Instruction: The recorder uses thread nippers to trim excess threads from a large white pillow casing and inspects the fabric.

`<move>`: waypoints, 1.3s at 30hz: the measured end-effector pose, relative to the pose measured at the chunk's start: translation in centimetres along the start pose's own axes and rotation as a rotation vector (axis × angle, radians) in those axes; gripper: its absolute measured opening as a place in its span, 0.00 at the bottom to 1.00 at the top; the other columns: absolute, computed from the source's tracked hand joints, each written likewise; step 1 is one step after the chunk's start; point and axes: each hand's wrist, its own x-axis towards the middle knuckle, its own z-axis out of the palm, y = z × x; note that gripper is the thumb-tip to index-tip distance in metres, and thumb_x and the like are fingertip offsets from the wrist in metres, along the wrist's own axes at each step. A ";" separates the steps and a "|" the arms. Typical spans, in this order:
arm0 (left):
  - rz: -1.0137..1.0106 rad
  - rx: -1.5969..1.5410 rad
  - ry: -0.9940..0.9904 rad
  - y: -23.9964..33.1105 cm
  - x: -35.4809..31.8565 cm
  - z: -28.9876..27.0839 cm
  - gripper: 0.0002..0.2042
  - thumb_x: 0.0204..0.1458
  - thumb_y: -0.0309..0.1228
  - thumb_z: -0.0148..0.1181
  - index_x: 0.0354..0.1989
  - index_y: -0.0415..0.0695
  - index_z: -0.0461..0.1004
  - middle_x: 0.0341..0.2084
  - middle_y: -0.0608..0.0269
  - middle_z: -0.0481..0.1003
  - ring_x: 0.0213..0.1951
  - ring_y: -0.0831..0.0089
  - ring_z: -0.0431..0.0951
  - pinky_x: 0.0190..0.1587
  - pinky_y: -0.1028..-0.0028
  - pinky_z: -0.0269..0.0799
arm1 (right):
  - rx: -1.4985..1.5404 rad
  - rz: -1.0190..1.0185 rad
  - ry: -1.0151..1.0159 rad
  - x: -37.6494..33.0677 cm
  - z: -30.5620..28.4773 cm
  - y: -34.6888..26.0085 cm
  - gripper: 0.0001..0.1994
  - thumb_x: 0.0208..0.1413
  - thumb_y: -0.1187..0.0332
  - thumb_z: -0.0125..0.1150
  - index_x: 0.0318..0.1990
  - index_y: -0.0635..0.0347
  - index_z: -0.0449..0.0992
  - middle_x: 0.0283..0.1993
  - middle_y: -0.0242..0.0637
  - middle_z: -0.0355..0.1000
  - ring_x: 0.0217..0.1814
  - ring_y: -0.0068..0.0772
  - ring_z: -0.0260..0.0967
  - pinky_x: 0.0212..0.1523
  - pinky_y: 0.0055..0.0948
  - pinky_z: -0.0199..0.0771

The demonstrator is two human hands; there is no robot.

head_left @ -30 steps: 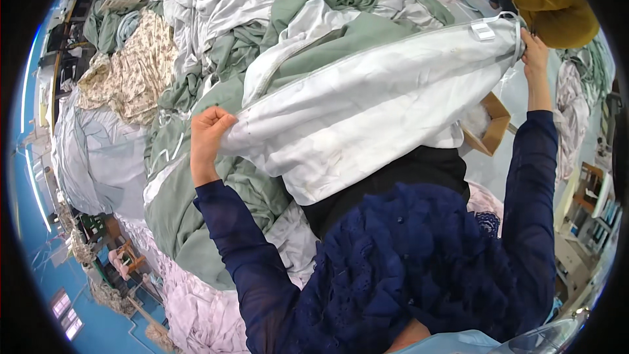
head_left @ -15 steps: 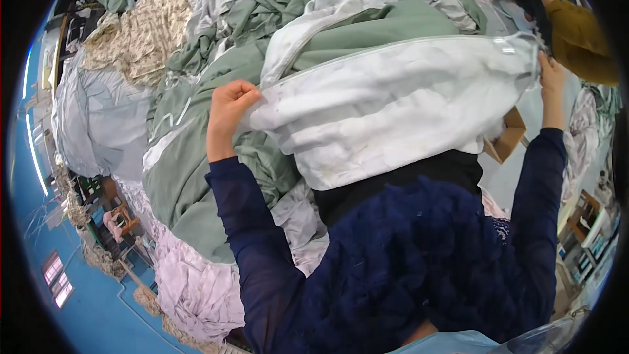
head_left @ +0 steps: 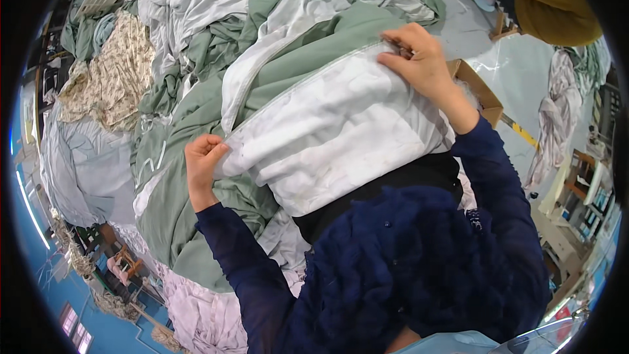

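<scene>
A large green and white fabric piece lies across my lap, its white side [head_left: 341, 137] facing up and a stitched seam running along the upper edge. My left hand [head_left: 206, 157] pinches that seam at its left end. Farther right and higher, my right hand [head_left: 419, 59] grips the same edge between thumb and fingers. The stretch of white cloth between my hands is fairly taut, with soft creases below. Beyond the seam, the green side [head_left: 308, 65] of the fabric spreads over the pile.
Heaps of white and green cloth [head_left: 196, 0] rise ahead, with a floral beige cloth [head_left: 111, 78] at the left. An open cardboard box [head_left: 481, 95] stands on the grey floor to the right. Another person in a mustard top [head_left: 557, 6] is at the far right.
My right hand has moved left along the seam, closer to my left hand. The white stretch between them is shorter. The view has shifted, and the other person's hand is out of sight.
</scene>
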 end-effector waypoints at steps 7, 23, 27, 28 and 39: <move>-0.029 -0.033 0.019 -0.1 -0.1 0.1 0.03 0.50 0.20 0.66 0.32 0.37 0.78 0.25 0.70 0.78 0.26 0.86 0.74 0.31 0.84 0.66 | -0.179 -0.041 -0.015 0.7 2.2 -0.3 0.17 0.43 0.68 0.76 0.43 0.60 0.81 0.35 0.33 0.71 0.30 0.32 0.70 0.31 0.29 0.69; -0.028 0.049 0.011 -0.4 -0.6 0.7 0.04 0.49 0.21 0.65 0.32 0.38 0.77 0.25 0.74 0.76 0.28 0.87 0.72 0.33 0.84 0.65 | 0.655 0.669 0.208 0.1 -0.5 3.7 0.05 0.62 0.66 0.62 0.35 0.52 0.74 0.22 0.15 0.59 0.19 0.08 0.50 0.18 0.15 0.45; -0.042 0.019 0.012 -1.0 -0.8 0.4 0.05 0.48 0.21 0.65 0.33 0.37 0.77 0.26 0.73 0.76 0.28 0.87 0.72 0.33 0.84 0.65 | 0.560 0.647 0.427 -2.7 -4.9 7.1 0.05 0.63 0.66 0.62 0.34 0.53 0.74 0.21 0.15 0.57 0.18 0.08 0.50 0.17 0.16 0.45; -0.041 0.004 0.016 -0.9 -0.8 0.4 0.06 0.47 0.20 0.66 0.34 0.36 0.77 0.26 0.72 0.77 0.28 0.86 0.73 0.33 0.84 0.65 | 0.530 0.613 0.451 -3.8 -6.9 8.9 0.05 0.63 0.66 0.62 0.35 0.54 0.75 0.21 0.15 0.57 0.18 0.08 0.50 0.17 0.16 0.45; -0.083 -0.097 0.020 -3.5 -3.1 -1.2 0.08 0.48 0.20 0.64 0.38 0.39 0.77 0.30 0.71 0.78 0.33 0.82 0.75 0.39 0.82 0.69 | -0.478 0.432 0.358 -10.0 -13.1 14.0 0.12 0.57 0.68 0.64 0.47 0.63 0.80 0.41 0.39 0.79 0.40 0.28 0.75 0.43 0.27 0.74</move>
